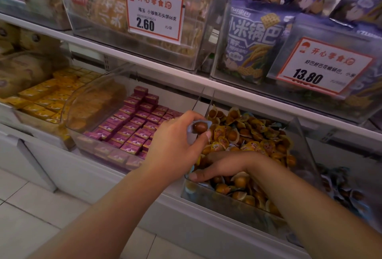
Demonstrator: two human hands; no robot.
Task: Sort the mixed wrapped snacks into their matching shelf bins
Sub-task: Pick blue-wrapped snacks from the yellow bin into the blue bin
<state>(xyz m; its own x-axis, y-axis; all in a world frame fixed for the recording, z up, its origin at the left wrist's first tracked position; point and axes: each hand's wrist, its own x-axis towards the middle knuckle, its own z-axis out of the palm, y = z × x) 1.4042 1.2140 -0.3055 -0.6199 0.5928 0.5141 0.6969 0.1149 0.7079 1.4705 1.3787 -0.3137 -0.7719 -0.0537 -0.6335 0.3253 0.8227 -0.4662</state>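
Nearest item: two bare forearms crossing low in the head view, reaching into the lower shelf. Left hand (pixel 175 143): grip is pinching one blue-wrapped snack (pixel 199 127), dark brown inside its pale blue wrapper, and holding it just above the near-left corner of the yellow-snack bin (pixel 227 198). Right hand (pixel 217 167): lying among the yellow-wrapped snacks (pixel 248 136), palm down, thumb at the bin's front wall; its fingertips are buried, so the grip cannot be told as spread or pinching. Outward, right: a blue-snack bin (pixel 347 192), holding similar blue-wrapped pieces, is standing beside the yellow one and is probably the matching place. Outward, left: a bin of purple boxes (pixel 134 128), then yellow boxes (pixel 45 97). Above: price tags (pixel 155 13) and purple bags (pixel 254 41). Risks: the light pinch on a slick wrapper may be letting the piece slip back into the yellow heap; the crossed arms may be obstructing the carry rightward; further strays may be hiding under the right palm.
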